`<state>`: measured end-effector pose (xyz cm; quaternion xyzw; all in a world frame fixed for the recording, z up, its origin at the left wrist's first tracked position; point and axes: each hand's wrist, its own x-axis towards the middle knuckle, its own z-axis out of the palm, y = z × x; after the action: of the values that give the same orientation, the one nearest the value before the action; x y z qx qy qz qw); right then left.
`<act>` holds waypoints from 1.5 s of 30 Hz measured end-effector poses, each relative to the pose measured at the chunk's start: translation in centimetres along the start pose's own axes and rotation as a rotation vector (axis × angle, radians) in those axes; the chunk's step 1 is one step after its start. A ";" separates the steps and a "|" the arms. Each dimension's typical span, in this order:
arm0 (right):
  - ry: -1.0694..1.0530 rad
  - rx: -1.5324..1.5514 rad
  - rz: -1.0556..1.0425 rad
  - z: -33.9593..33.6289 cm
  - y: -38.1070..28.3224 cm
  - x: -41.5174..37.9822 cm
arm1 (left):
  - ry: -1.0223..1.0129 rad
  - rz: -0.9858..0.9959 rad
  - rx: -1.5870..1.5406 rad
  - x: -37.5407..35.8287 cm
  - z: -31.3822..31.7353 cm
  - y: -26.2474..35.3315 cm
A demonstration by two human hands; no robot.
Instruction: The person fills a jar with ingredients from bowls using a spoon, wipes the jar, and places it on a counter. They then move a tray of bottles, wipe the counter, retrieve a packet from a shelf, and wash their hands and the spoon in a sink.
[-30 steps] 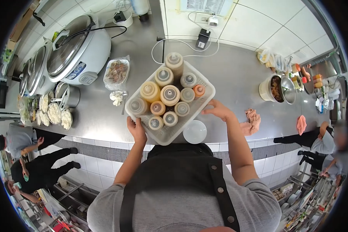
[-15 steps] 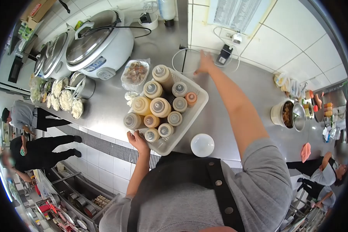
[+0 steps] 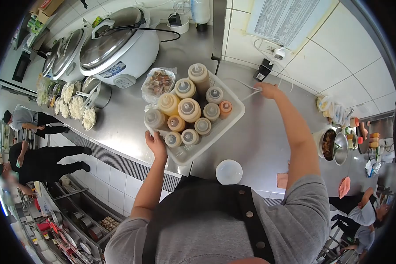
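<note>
A white plastic basket full of several squeeze bottles sits on the steel counter, slightly tilted in my view. My left hand has its fingers curled at the near left edge of the basket, next to the bottles. On the far side, beyond the basket, my right hand is closed around a white cable. Just above that hand is a black power adapter by the tiled wall. A white bowl stands near the counter's front edge.
Large rice cookers line the back left. Beside the basket is a plastic-wrapped tub of food. Containers of white food stand further left. At right are a pot and a metal bowl. Other people stand across the aisle.
My right hand has moved right and down, from open with spread fingers to closed on the cable, whose loop is now pulled narrow. My left hand stays at the basket.
</note>
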<state>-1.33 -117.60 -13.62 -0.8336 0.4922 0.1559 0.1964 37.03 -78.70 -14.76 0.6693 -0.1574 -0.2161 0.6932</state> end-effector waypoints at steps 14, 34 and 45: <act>0.195 -0.532 0.006 0.6 4.2 -1.7 | -0.156 0.045 0.192 9.8 10.3 0.2; 0.845 0.713 0.210 1.7 -9.8 -3.8 | -0.540 0.384 0.679 27.7 25.5 0.7; 0.626 0.878 0.246 1.8 -8.5 -1.8 | -0.969 0.992 0.946 34.6 23.2 0.2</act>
<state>5.21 -111.63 -12.87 -0.6164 0.6395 -0.2974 0.3502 54.92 -116.33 -15.72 0.5758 -0.7879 -0.0610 0.2096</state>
